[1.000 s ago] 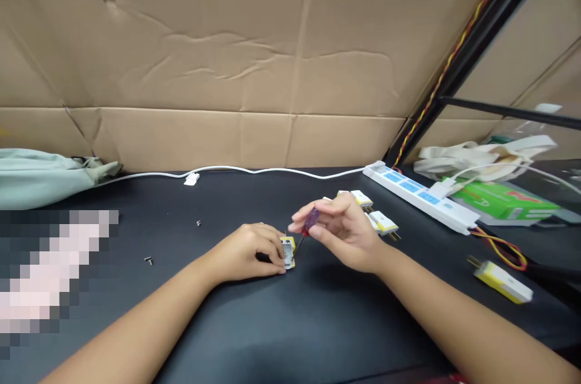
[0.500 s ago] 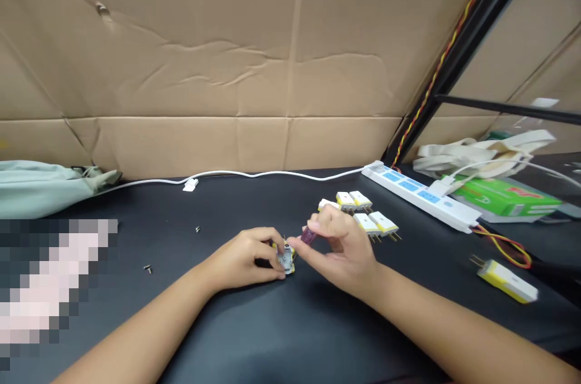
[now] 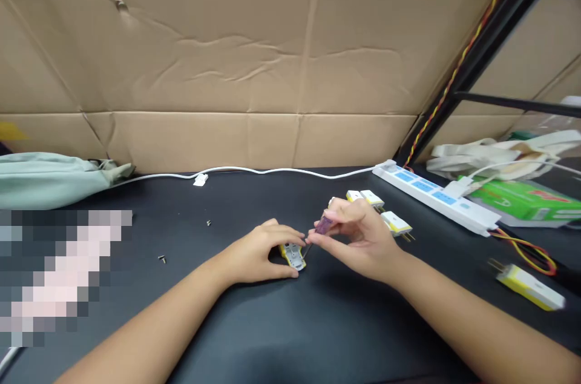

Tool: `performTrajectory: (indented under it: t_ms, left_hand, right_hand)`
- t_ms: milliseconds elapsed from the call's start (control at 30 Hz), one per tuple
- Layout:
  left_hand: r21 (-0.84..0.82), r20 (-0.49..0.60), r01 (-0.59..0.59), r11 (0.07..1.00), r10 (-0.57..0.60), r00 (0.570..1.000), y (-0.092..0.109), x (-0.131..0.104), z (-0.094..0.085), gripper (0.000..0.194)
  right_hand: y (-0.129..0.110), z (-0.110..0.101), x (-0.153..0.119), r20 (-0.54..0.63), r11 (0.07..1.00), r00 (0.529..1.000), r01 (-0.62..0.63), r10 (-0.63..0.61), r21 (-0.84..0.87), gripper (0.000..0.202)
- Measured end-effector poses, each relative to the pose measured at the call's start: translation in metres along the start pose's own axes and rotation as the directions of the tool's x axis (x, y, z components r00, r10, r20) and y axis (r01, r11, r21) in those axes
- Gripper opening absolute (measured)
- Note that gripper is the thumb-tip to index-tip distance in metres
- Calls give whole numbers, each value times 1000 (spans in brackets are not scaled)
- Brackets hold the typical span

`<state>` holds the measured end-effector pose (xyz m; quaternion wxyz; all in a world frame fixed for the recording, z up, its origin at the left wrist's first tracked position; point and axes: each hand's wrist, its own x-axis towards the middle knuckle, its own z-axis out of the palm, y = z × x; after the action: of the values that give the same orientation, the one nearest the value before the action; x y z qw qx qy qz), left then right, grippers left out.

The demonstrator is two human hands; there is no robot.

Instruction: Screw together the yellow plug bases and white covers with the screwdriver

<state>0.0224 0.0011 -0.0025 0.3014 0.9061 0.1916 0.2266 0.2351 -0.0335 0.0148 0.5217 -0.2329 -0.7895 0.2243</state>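
A small open housing [image 3: 294, 255], grey inside with yellow edges, rests on the black table. My left hand [image 3: 261, 254] grips it between the thumb at its near end and the fingers at its far end. My right hand [image 3: 358, 238] pinches a small tool with a purple handle [image 3: 324, 223]. The tool's thin shaft points down toward the housing's right side; whether its tip touches the housing is too small to tell. Just behind my right hand lie several white and yellow plug units [image 3: 396, 223] with metal pins, some of them partly hidden by the hand.
Small screws lie on the left [image 3: 162, 259] and farther back [image 3: 209, 223]. A white power strip [image 3: 436, 197] stands at the back right beside a green box [image 3: 531, 201]. Another plug unit [image 3: 531, 288] is at the right. A pale green cloth [image 3: 49, 181] lies at the back left.
The whole view has shifted slightly. My right hand has drawn the purple-handled tool a little away from the housing, and its thin shaft now shows. The housing is more exposed, with my left fingers spread wider around it.
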Motion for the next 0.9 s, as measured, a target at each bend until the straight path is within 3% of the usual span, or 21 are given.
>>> performTrajectory:
  t_ms: [167,267,367,433,500,733,900]
  left_hand:
    - [-1,-28,35,999,-35,999,1,-1,1,41]
    - [-2,-41,27,1000,-27,999,0,-1,2,37]
    - [-5,-37,18,1000,-18,999,0,-1,1,35]
    - [-12,-32,13,1000,-14,999,0,-1,1,34]
    - [-13,-35,11,1000,-12,999,-1,-1,1,35]
    - [14,-49,21,1000,-20,999,-2,-1,4,38]
    - [58,-42,42,997,-40,998,-3,-1,4,37]
  right_hand:
    - [-4,5,0,-61,981,996,47,-60,-190,41]
    - [-9,4,3,77,974,987,150,-139,-169,48]
    - [-10,1,2,141,999,990,31,-25,-45,48]
    - [-8,-1,0,101,997,991,-82,82,-4,44]
    - [-6,-1,-1,72,993,990,-119,117,23,41]
    - [-1,5,-5,28,998,999,25,-24,-58,54]
    - [0,3,1,-26,981,1000,0,-6,-194,51]
